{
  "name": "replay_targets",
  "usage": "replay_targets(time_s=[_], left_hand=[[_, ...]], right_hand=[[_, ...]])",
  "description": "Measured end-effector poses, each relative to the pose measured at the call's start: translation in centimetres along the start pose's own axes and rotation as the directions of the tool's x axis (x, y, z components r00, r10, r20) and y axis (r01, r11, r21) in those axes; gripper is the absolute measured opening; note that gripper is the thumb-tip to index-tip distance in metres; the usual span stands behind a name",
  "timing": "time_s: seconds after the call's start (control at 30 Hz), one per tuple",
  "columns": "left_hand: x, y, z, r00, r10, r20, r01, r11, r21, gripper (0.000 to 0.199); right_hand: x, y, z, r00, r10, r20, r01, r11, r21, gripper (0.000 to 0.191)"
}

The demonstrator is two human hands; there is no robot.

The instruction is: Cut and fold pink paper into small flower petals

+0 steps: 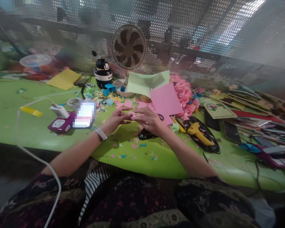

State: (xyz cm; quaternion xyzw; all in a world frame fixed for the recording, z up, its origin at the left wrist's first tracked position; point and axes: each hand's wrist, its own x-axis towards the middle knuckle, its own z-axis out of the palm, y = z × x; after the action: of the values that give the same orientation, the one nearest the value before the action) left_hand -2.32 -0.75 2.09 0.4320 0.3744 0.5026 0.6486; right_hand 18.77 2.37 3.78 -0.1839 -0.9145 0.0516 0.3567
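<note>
My left hand (120, 120), with a pale band on its wrist, and my right hand (150, 121) meet over the middle of the table. Their fingertips pinch together around a small pink paper piece (133, 115), mostly covered by the fingers. Below my right hand lie black-handled scissors (146, 135), partly hidden by it. A sheet of pink paper (167, 100) leans just behind that hand, with a pale green sheet (148, 84) at its back. Pink paper flowers (181, 91) are heaped beside the sheets.
To the right, a yellow glue gun (200, 134) rests on a black tray, next to a yellow cutter (179, 124). A lit phone (85, 114), purple box (60, 124) and white cable lie left. Behind stand a fan (128, 47) and dark bottle (103, 74). Paper scraps litter the green tabletop (147, 164).
</note>
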Motion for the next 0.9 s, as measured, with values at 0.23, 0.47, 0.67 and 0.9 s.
replay_targets(time_s=[0.23,0.47,0.67,0.9], left_hand=[[0.2,-0.4,-0.4,0.999,0.001,0.039,-0.001,1.000,-0.006,0.048],[-0.1,-0.4,0.0,0.997,0.063,0.041,-0.066,0.995,0.076,0.051],[-0.6,-0.3,0.6,0.977,0.200,0.073,-0.210,0.965,0.157,0.056],[-0.8,-0.5,0.7,0.959,0.248,0.137,-0.271,0.946,0.180,0.055]], right_hand=[[-0.2,-0.1,-0.2,0.999,-0.021,-0.044,0.021,1.000,0.011,0.016],[-0.4,-0.3,-0.5,0.999,-0.024,-0.038,0.026,0.999,0.035,0.015],[0.1,-1.7,0.5,0.950,0.278,-0.139,-0.235,0.935,0.265,0.012],[0.0,-2.3,1.3,0.812,0.583,0.018,-0.465,0.629,0.623,0.031]])
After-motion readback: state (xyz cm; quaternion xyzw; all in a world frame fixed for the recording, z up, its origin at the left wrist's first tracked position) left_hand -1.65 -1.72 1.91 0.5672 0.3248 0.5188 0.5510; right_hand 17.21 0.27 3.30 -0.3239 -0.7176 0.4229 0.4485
